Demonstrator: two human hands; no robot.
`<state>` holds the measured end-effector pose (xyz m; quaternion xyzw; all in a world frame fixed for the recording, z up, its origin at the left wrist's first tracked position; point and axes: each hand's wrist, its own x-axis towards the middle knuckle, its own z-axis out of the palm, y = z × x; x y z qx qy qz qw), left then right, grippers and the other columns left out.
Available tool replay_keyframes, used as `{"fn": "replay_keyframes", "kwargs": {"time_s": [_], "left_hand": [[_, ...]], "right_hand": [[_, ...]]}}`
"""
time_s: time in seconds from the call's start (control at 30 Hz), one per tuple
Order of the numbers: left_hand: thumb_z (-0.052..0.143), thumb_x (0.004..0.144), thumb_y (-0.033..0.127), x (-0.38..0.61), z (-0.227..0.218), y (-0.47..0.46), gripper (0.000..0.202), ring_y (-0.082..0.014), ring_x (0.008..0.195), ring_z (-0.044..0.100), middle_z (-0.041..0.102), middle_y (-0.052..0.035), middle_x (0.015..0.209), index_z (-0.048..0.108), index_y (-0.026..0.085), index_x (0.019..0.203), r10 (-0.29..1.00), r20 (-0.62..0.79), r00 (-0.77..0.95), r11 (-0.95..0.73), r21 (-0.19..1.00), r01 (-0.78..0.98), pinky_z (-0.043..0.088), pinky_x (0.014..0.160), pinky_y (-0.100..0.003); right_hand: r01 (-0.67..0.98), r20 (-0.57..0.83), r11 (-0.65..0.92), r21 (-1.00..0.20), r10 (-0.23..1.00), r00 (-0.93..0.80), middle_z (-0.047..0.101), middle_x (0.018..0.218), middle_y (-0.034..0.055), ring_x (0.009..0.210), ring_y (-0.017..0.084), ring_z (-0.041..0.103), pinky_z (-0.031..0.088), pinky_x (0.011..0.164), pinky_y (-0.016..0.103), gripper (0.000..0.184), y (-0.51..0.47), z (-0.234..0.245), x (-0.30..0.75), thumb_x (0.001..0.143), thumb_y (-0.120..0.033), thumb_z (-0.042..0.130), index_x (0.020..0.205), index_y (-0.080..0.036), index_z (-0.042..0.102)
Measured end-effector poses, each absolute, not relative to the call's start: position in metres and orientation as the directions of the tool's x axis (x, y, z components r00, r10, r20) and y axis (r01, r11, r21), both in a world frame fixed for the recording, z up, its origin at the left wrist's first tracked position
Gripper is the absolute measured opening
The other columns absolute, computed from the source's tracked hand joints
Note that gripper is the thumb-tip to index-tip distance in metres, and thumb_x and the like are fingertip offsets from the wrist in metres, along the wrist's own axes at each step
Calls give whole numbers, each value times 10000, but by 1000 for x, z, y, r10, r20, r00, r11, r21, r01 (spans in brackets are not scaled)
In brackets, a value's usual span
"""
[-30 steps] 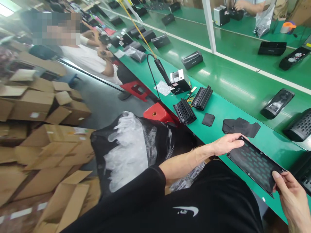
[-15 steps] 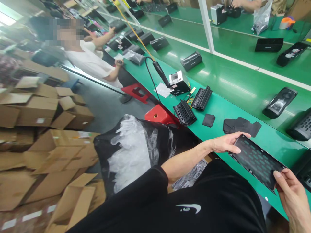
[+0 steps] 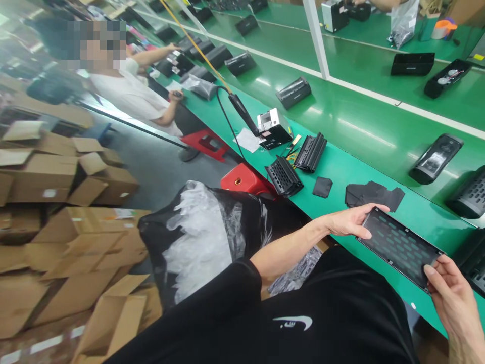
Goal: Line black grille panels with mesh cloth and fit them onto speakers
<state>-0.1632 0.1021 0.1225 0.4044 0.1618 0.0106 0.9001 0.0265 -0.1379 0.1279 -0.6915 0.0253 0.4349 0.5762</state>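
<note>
A black slotted speaker grille panel (image 3: 397, 247) is held tilted above the near edge of the green bench, its inner face up and dark mesh-like sheet showing across the slots. My left hand (image 3: 354, 221) grips its far-left end, thumb on the inner face. My right hand (image 3: 449, 283) pinches the opposite end between thumb and fingers. Just beyond the panel lie several overlapping black sheets (image 3: 375, 196) and a small separate black sheet stack (image 3: 323, 187). Two black slotted speaker shells (image 3: 285, 176) with coloured wires rest farther left.
An electric screwdriver (image 3: 244, 115) hangs beside a silver-and-black box (image 3: 273, 129). Black speaker housings (image 3: 436, 159) stand on the green conveyor (image 3: 364, 111). A red stool (image 3: 242, 179), a bag of clear plastic (image 3: 200, 237) and open cartons (image 3: 45, 177) are at left. A co-worker (image 3: 125, 96) sits farther along.
The view has shifted slightly, so the bench items appear a little farther left. Both hands keep hold of the grille panel, which stays almost in place.
</note>
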Motion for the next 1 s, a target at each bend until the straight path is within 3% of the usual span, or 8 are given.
{"fn": "replay_keyframes", "kwargs": {"time_s": [0.17, 0.33, 0.43, 0.6, 0.73, 0.8, 0.9, 1.0], "left_hand": [[960, 693, 319, -163, 116, 106, 886, -123, 826, 624, 656, -48, 1150, 531, 284, 1467, 138, -259, 956, 640, 760, 114, 502, 697, -233], [937, 740, 346, -163, 117, 109, 887, -86, 699, 574, 643, -22, 1054, 493, 283, 1505, 113, -253, 961, 592, 794, 139, 470, 627, -218], [946, 728, 359, -162, 116, 110, 907, -95, 729, 586, 654, -36, 1079, 491, 281, 1509, 133, -258, 957, 595, 793, 131, 486, 662, -231], [933, 746, 400, -161, 109, 112, 936, -82, 688, 557, 634, -29, 1052, 454, 279, 1541, 140, -246, 959, 579, 806, 122, 471, 627, -224], [927, 752, 405, -160, 103, 114, 926, -75, 677, 554, 625, -25, 1053, 458, 289, 1542, 146, -254, 956, 591, 797, 121, 461, 609, -216], [935, 740, 395, -159, 102, 115, 928, -87, 699, 572, 635, -34, 1068, 470, 294, 1537, 152, -262, 953, 614, 781, 117, 466, 617, -219], [966, 687, 366, -157, 100, 117, 943, -141, 826, 640, 663, -56, 1103, 517, 285, 1512, 176, -290, 941, 651, 751, 110, 516, 716, -260], [978, 661, 349, -157, 92, 120, 936, -184, 963, 683, 679, -70, 1172, 552, 278, 1491, 186, -290, 939, 712, 698, 74, 545, 853, -313]], "right_hand": [[-547, -640, -352, -759, 554, 532, 675, 937, -1, 663, 125, 569, 474, 549, 228, 606, -140, 130, 32, 597, -426, 1012, 1080, -273, 679], [-537, -665, -438, -720, 658, 354, 695, 933, 20, 620, 143, 550, 489, 511, 274, 549, -135, 129, 40, 580, -378, 1016, 962, -257, 640], [-541, -657, -425, -726, 662, 361, 680, 911, 13, 602, 142, 525, 487, 506, 287, 521, -130, 132, 39, 615, -378, 1002, 968, -267, 636], [-558, -640, -384, -736, 664, 387, 693, 1076, 36, 615, 132, 474, 423, 471, 270, 531, -123, 136, 30, 696, -376, 963, 1099, -301, 625], [-556, -661, -412, -722, 649, 377, 658, 937, -2, 562, 88, 411, 368, 461, 225, 640, -116, 132, 31, 623, -385, 1001, 1110, -272, 601], [-570, -675, -411, -712, 624, 393, 647, 912, -7, 572, 92, 432, 385, 473, 227, 605, -113, 131, 34, 657, -424, 983, 1107, -260, 613], [-579, -714, -448, -681, 582, 390, 577, 765, -20, 563, 112, 448, 418, 476, 245, 492, -110, 130, 40, 731, -502, 933, 1026, -227, 652], [-585, -741, -475, -657, 550, 385, 465, 646, -50, 505, 105, 384, 403, 438, 250, 484, -108, 124, 47, 711, -513, 940, 987, -212, 681]]}}
